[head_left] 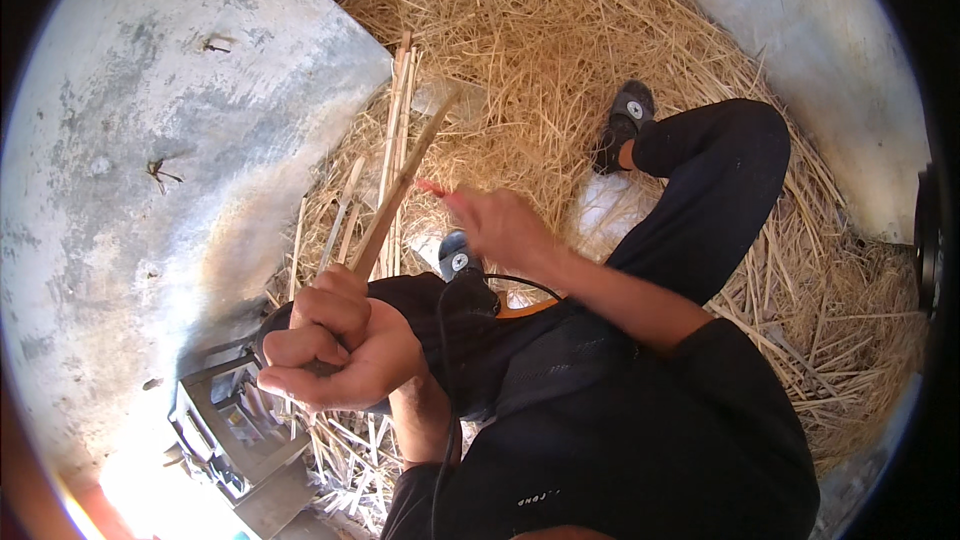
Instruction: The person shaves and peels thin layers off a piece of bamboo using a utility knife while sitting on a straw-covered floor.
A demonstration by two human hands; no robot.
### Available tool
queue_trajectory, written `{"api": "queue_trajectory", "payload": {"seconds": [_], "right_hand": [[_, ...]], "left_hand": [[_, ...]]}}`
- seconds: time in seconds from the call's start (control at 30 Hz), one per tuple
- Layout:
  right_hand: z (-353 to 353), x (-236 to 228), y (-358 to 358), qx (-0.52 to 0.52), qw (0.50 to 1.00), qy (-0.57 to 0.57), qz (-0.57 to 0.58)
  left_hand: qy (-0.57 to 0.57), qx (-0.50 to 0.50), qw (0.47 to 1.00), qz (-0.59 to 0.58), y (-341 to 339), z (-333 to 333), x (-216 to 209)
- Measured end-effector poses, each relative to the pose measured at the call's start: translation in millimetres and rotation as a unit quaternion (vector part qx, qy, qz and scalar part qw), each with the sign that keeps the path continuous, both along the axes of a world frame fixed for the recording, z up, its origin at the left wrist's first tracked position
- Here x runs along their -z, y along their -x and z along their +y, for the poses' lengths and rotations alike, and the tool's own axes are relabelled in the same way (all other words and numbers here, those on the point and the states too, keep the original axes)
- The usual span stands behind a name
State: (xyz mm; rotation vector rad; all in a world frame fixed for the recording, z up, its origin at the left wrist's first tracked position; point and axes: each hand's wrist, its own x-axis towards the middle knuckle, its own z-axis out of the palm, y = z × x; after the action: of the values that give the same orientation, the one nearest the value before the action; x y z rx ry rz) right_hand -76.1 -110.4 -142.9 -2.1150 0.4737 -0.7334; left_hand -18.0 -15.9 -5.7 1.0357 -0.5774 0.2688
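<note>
My left hand (345, 340) is closed in a fist round the lower end of a long, flat brown wooden stick (392, 208), probably split bamboo. The stick slants up and away to the right and narrows at its far end. My right hand (500, 228) is closed, a little blurred, just right of the stick and apart from it. A small red-pink thing (430, 186) pokes out from its fingers toward the stick. Its kind is too small and smeared to tell; most of it is hidden in the fingers.
Several long pale strips (397, 150) lie beyond the stick, next to a worn whitewashed wall (190, 90). Shavings and straw (520, 50) cover the floor. A wooden box (240, 420) with small items stands at lower left. A black cable (443, 340) runs across my lap.
</note>
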Motion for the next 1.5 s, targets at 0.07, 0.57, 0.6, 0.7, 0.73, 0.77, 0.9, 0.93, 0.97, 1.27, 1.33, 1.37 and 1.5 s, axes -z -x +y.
{"api": "queue_trajectory", "payload": {"seconds": [0.07, 0.57, 0.6, 0.7, 0.73, 0.77, 0.9, 0.93, 0.97, 1.27, 1.33, 1.37, 1.5], "right_hand": [[-6.9, 4.6, -0.9, 0.034, 0.997, 0.014, 0.064], [7.3, -28.3, 5.5, -0.001, 0.997, 0.001, 0.077], [12.7, -41.3, 9.4, -0.027, 0.999, -0.012, 0.012], [11.3, -19.5, 11.2, -0.011, 1.000, -0.010, 0.021], [-0.9, 10.5, 5.0, 0.028, 0.995, -0.022, 0.089], [-11.5, 25.9, 2.3, 0.065, 0.985, -0.031, 0.156], [-2.8, -26.1, 3.4, 0.055, 0.996, -0.033, 0.064], [1.6, -39.0, 4.3, 0.001, 0.997, -0.073, 0.021], [7.7, -41.2, 8.0, -0.025, 0.998, -0.047, -0.015], [-5.1, -3.1, 6.6, 0.021, 0.983, -0.055, 0.172], [13.8, -36.0, 18.9, -0.007, 0.995, -0.092, 0.032], [15.5, -46.9, 19.2, -0.022, 0.993, -0.103, -0.046], [2.3, -11.0, 18.2, 0.006, 0.996, -0.071, 0.063]], "left_hand": [[0.001, 0.004, 1.000, -0.003, -2.8, 0.8, 0.0], [0.005, -0.036, 0.999, 0.008, -5.2, 2.7, -3.4], [0.005, -0.037, 0.999, 0.009, -4.4, 1.2, -4.2], [0.002, -0.021, 1.000, 0.002, -1.4, -1.8, -6.5], [-0.003, -0.004, 1.000, -0.005, -0.4, -1.8, -5.2], [-0.005, 0.011, 1.000, -0.011, -0.7, -0.7, -3.7], [-0.007, 0.072, 0.997, -0.022, -2.9, 11.8, 2.7], [-0.010, 0.101, 0.994, -0.032, -3.9, 12.0, 3.3], [-0.014, 0.129, 0.991, -0.043, -4.3, 12.0, 4.1], [-0.043, 0.292, 0.942, -0.159, -19.0, 23.7, -4.6], [-0.065, 0.322, 0.927, -0.180, -12.0, 19.4, -3.1], [-0.069, 0.343, 0.916, -0.195, -11.6, 16.8, -5.3], [-0.090, 0.384, 0.894, -0.214, -14.3, 19.5, -9.3]]}}
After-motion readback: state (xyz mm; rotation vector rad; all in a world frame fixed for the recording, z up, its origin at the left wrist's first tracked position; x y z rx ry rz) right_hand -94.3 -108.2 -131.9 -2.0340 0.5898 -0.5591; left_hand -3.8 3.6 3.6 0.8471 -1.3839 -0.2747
